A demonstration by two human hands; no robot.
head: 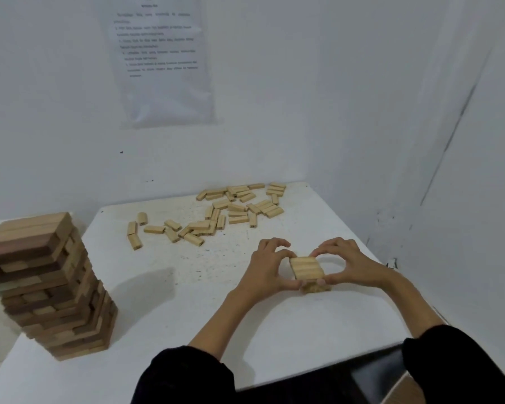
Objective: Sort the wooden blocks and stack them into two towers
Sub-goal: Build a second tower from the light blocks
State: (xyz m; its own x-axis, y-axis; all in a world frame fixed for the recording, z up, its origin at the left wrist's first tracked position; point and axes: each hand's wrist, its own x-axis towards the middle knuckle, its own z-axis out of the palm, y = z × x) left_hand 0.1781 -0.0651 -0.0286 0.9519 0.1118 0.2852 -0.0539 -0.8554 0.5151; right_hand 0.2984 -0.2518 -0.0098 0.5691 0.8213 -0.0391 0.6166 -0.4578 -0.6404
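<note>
Blocks (pixel 237 219) litter a speckled white table (pixel 187 316) between white corner walls (pixel 303 112).

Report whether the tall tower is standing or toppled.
Standing: the tall tower rises many layers from the table, its layers slightly twisted.

On the table (pixel 187 316), a tall tower (pixel 50 287) stands at the near left; loose blocks (pixel 216 214) lie scattered toward the far edge, behind a low stack (pixel 306 268) at the right. The left hand (pixel 263 269) and right hand (pixel 350 263) grip it from either side.
</note>
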